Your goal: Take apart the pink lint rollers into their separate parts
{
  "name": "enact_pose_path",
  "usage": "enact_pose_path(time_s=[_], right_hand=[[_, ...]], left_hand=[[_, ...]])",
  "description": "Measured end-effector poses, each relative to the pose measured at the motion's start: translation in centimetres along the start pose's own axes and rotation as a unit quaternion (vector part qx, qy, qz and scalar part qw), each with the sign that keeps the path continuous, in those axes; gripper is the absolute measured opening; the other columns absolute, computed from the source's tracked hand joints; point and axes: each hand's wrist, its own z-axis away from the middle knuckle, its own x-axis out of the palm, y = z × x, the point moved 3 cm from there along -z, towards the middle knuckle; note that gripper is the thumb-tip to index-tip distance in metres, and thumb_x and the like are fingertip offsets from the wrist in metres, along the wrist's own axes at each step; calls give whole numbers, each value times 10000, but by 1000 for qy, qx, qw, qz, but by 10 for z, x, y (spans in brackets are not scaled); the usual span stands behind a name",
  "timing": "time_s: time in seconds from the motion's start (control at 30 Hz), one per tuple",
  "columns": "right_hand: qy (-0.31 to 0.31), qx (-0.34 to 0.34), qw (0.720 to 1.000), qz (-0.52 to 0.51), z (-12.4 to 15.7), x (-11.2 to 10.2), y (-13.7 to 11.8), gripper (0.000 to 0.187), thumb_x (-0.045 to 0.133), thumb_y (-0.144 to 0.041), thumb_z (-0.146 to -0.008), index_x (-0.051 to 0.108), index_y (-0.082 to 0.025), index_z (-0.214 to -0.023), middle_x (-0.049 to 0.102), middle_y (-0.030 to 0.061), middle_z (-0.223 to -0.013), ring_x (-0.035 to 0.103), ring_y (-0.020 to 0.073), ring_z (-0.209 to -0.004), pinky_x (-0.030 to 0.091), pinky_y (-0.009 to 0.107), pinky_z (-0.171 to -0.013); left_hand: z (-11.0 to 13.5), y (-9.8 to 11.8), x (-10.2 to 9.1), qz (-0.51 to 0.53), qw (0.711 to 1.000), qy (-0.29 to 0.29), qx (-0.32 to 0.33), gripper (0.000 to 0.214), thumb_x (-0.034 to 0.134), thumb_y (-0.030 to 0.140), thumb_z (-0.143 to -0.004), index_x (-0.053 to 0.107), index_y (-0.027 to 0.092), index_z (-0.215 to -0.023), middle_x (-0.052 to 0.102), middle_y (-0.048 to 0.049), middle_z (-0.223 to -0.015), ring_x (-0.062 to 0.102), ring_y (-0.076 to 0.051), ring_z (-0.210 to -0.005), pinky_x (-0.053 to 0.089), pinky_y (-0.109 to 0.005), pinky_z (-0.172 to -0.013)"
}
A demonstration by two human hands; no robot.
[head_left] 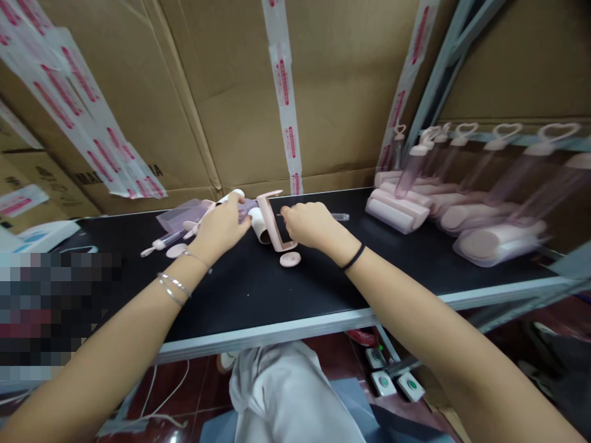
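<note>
My left hand reaches over a cluster of lint roller parts, thumb and fingers apart. A white roll lies partly hidden behind its fingertips, and a second white roll is close to its thumb. Between my hands a pink roller cover stands tilted, its hollow side toward my right hand. The right fingers are closed; a clear handle shows behind that hand, with a thin rod on the other side, in line with it. A round pink cap lies in front of the cover.
Several pink lint rollers with heart-topped handles stand at the right. At the left lie purple sleeves, another clear handle and a pink disc. Cardboard boxes wall off the back; a metal edge borders the black tabletop.
</note>
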Motion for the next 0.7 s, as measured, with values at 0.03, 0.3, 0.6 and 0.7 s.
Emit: enact_pose_path(time_s=[0.03,0.3,0.6,0.7], right_hand=[[6,21,1000,-3,-2,2,7,319,350,-174,-926,630,-121,-1072,707,183,-957,695,300,-935,485,345,-724],[251,283,926,-3,18,-51,80,392,284,-123,-928,489,-122,-1263,529,195,-1250,591,253,-1094,466,360,-850],[290,519,798,-100,50,-34,155,655,660,-195,-756,420,3,-1333,550,328,-1262,587,355,-1154,445,381,-890],[252,517,810,-119,49,-22,157,652,606,-162,-775,398,35,-1361,591,341,-1219,595,362,-1156,426,363,-849]], left_hand=[[-1,-7,3,11,1000,-2,-6,429,543,376,-862,506,126,-1208,705,-146,-958,677,-286,-928,507,-363,-790],[-1,-3,4,46,996,36,62,528,358,453,-949,498,84,-1299,577,-219,-1278,510,-335,-1235,385,-503,-1044],[51,93,5,130,867,-166,451,433,467,466,-943,523,351,-1357,388,-53,-1549,281,-291,-1459,205,-511,-1164],[44,82,23,91,895,-191,392,410,368,386,-993,515,319,-1370,457,-57,-1504,292,-273,-1458,215,-522,-1155]])
